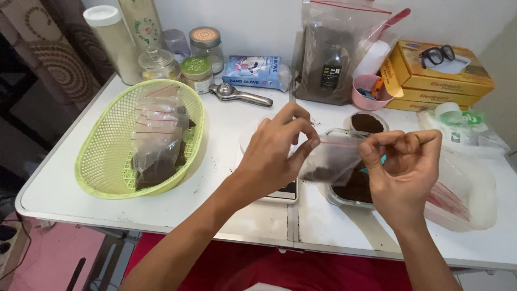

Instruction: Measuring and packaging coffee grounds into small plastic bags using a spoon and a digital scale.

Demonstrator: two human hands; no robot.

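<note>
small clear zip bag (331, 161) with dark powder hangs between both hands above a container of the same powder (353, 189) on the white tabletop (226, 113). left hand (272, 153) and right hand (404, 167) fingers pinch its red-striped top edge. green basket (107, 161) of filled bags lies well left.
</note>
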